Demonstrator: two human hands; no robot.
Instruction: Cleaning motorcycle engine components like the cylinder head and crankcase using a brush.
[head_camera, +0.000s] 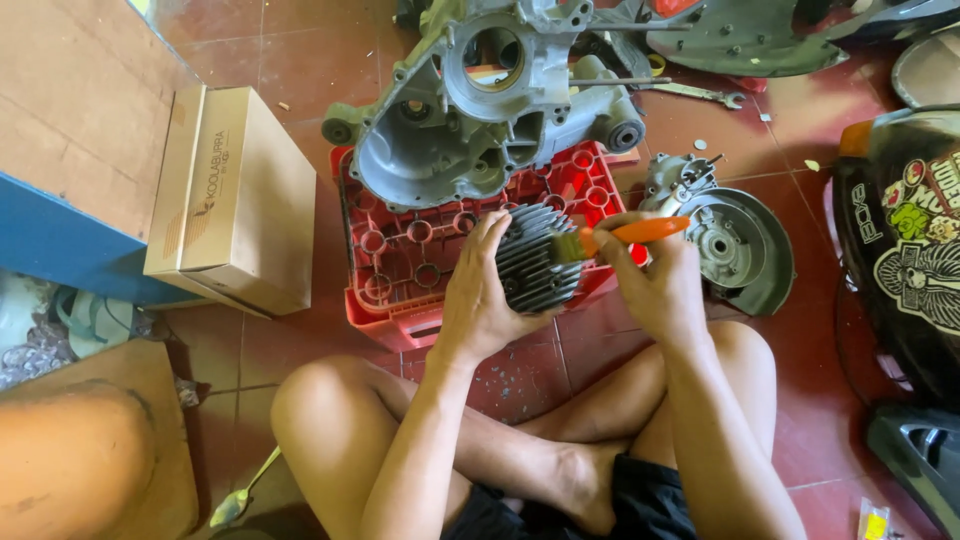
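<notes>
Head view: left hand (480, 290) grips one finned grey cylinder (535, 258) above one red crate (400, 265); right hand (655, 280) pinches one orange-handled brush (620, 236), bristles on the fins. A loosened grip could drop the cylinder onto the crate. One engine casing (480, 100) lies behind; apparently one cover (730, 245) rests right.

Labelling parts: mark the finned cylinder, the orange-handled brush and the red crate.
finned cylinder (535, 262), head view, on its fins.
orange-handled brush (645, 231), head view, on the handle.
red crate (400, 262), head view, on its bare grid.
</notes>
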